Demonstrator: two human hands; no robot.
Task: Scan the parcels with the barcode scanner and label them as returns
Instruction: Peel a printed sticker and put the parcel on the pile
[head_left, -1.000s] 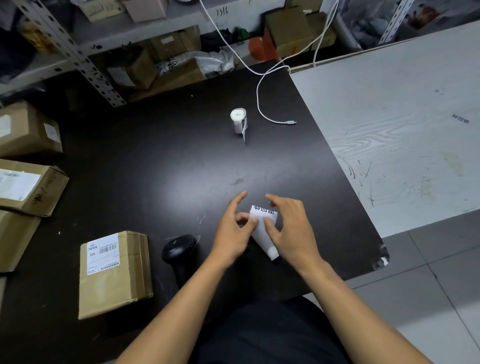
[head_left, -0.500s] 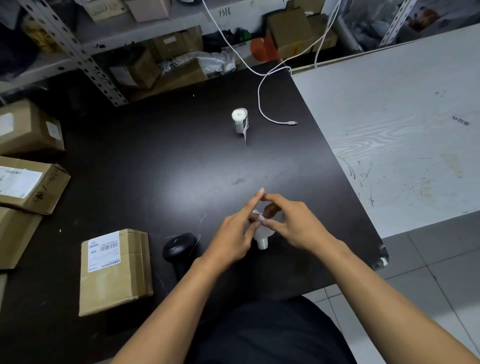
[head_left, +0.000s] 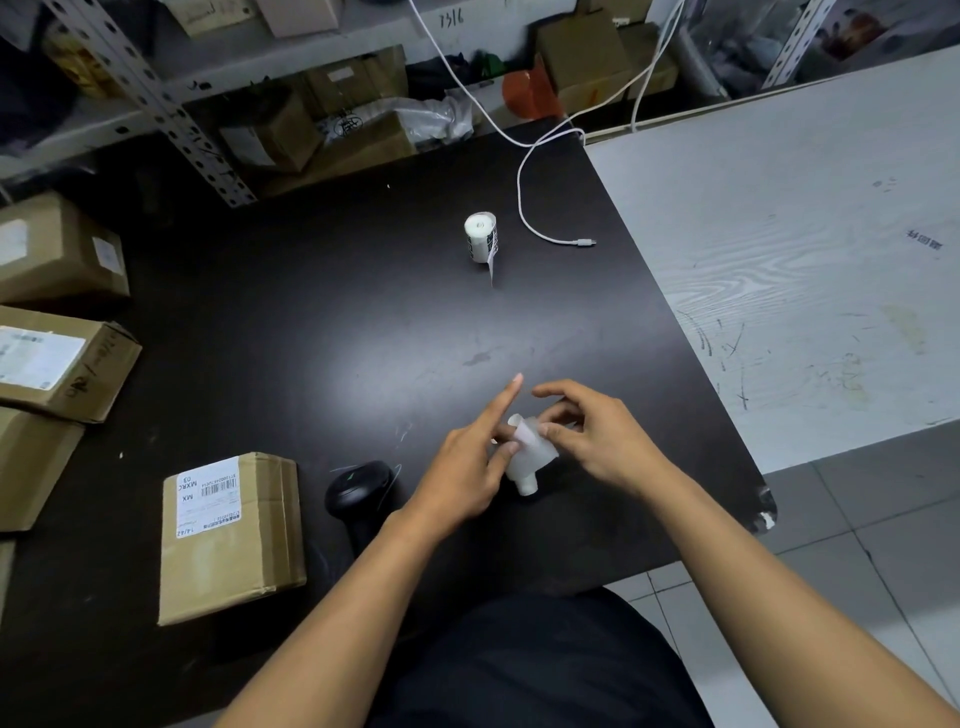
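both hands meet over the near middle of the dark worktop, working a small white label strip. the left hand pinches the curled upper end of the strip between thumb and a bent finger, its forefinger sticking out straight and free. the right hand holds the strip's other side with narrow, curled fingers. it looks like a sticker being peeled from its backing, though the print side is not visible here.

the strip's long axis runs from the fingers down toward the person, its loose lower end hanging just above the worktop.

the coming move probably turns on where the label must go. the nearest parcel lies to the left of the hands and nearer the body, shipping label up, well apart from the strip. the left hand is the nearer one to it. the scanner lies between that hand and the parcel, just beside the left wrist, so a carry leftward passes over it.

more parcels are stacked at the far left edge. the label roll stands upright farther back, with a white cable just beside it.
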